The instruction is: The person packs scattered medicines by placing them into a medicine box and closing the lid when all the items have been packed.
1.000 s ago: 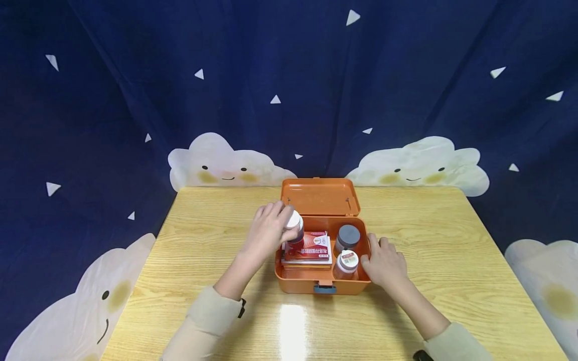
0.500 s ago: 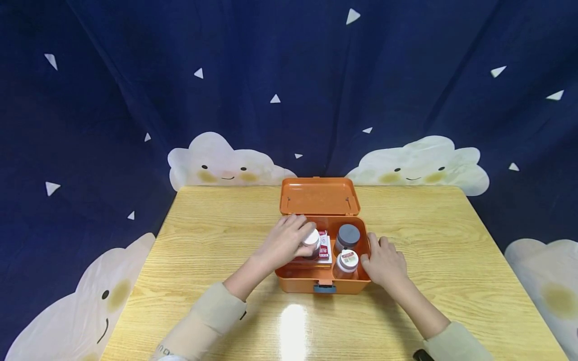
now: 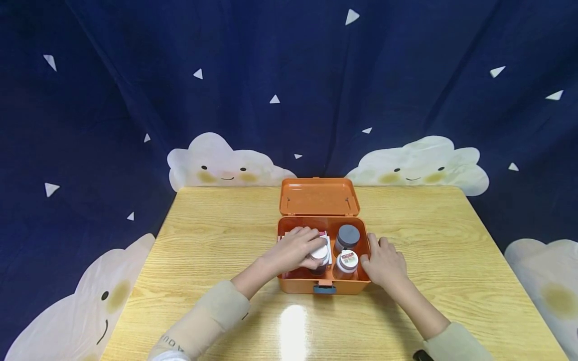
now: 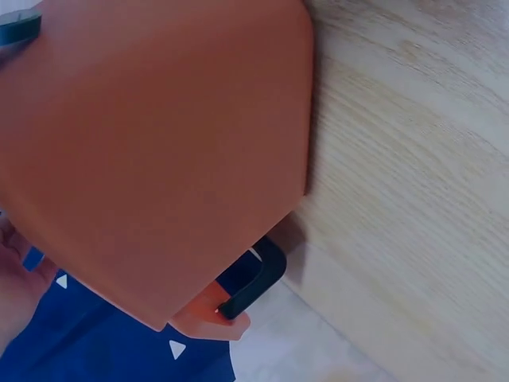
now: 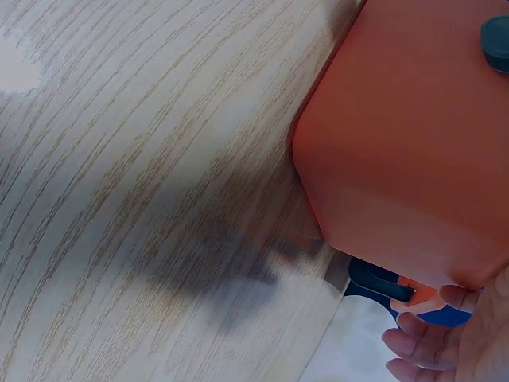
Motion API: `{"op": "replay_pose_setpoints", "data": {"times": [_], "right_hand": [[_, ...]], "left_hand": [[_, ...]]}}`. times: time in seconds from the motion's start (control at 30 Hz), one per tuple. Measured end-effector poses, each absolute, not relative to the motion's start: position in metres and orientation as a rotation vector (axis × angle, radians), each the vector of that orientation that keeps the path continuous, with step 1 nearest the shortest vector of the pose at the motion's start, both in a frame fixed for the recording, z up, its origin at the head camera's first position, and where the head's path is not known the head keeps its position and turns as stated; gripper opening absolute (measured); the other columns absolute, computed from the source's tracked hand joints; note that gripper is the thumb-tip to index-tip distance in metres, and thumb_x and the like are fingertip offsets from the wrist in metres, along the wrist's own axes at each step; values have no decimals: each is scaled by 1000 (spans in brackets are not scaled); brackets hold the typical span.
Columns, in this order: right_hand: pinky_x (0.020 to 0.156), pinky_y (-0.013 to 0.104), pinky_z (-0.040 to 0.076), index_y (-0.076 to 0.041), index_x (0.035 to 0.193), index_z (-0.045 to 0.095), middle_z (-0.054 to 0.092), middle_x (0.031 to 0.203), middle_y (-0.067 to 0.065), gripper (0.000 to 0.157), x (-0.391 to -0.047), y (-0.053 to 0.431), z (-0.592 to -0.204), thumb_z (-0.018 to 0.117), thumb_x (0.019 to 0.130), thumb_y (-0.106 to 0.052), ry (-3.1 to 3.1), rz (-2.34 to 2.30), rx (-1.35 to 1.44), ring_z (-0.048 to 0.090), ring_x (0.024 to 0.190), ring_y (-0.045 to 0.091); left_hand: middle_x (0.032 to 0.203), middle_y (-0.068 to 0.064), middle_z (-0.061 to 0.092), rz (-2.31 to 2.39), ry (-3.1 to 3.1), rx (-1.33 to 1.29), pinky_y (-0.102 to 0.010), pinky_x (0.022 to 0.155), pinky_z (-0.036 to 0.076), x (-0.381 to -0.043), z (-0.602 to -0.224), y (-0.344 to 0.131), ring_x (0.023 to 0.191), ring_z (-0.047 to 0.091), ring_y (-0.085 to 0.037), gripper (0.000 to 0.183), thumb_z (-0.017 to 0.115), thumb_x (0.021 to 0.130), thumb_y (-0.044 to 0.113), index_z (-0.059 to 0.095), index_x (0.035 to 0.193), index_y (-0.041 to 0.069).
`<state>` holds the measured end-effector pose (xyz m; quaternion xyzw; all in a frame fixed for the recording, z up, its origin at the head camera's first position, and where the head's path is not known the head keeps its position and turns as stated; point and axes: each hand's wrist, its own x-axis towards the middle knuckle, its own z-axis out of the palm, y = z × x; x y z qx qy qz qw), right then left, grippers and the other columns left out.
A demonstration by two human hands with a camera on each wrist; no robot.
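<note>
My left hand point(image 3: 295, 250) reaches into the orange medicine box point(image 3: 345, 287) and grips a white-capped bottle point(image 3: 320, 254) by its top. The bottle's dark lower body is partly hidden, upright beside the white jar point(image 3: 346, 261) with a labelled lid. Behind that jar stands a grey-lidded jar point(image 3: 347, 235). White-and-red medicine cartons point(image 3: 328, 249) lie at the left, mostly covered by my hand. At the box's right rim rests my right hand point(image 3: 386, 260), thumb side against the edge. In the right wrist view its fingers point(image 5: 421, 350) extend loosely outside the wall.
The box's lid point(image 3: 319, 196) is folded back toward the curtain. A blue latch point(image 3: 324, 289) sits on the front wall, and a dark handle point(image 4: 266, 274) shows in the left wrist view. Wooden tabletop point(image 3: 217, 220) spreads on both sides.
My left hand has carried the white-capped bottle rightward and toward the box's front, off from above the cartons and lower beside the white jar. The right hand has stayed at the rim.
</note>
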<state>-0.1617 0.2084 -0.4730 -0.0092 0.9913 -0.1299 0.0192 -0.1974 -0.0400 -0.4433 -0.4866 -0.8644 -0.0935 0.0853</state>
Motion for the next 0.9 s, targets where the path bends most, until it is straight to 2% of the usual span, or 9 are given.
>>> {"op": "replay_pose_setpoints", "data": {"times": [0.37, 0.57, 0.9], "right_hand": [[66, 54, 41, -5, 127, 38, 48, 103, 23, 49, -161, 208, -471, 49, 83, -24, 3077, -399, -34, 50, 89, 41], [65, 53, 41, -5, 126, 38, 48, 102, 23, 49, -162, 208, -471, 49, 82, -24, 3081, -394, -32, 51, 87, 41], [66, 54, 41, -4, 127, 39, 48, 103, 24, 49, -162, 208, -471, 49, 82, -24, 3082, -394, -38, 50, 89, 42]], "left_hand": [[111, 3, 53, -273, -2553, -1593, -29, 89, 39, -200, -443, -38, 98, 48, -13, 43, 59, 83, 40, 57, 120, 18], [115, 3, 54, -213, -2561, -1661, -31, 94, 37, -201, -446, -35, 108, 48, -15, 43, 58, 84, 41, 57, 121, 19], [110, 8, 56, -149, -2520, -1740, -31, 96, 36, -204, -455, -36, 103, 50, -12, 38, 57, 83, 42, 59, 116, 24]]}}
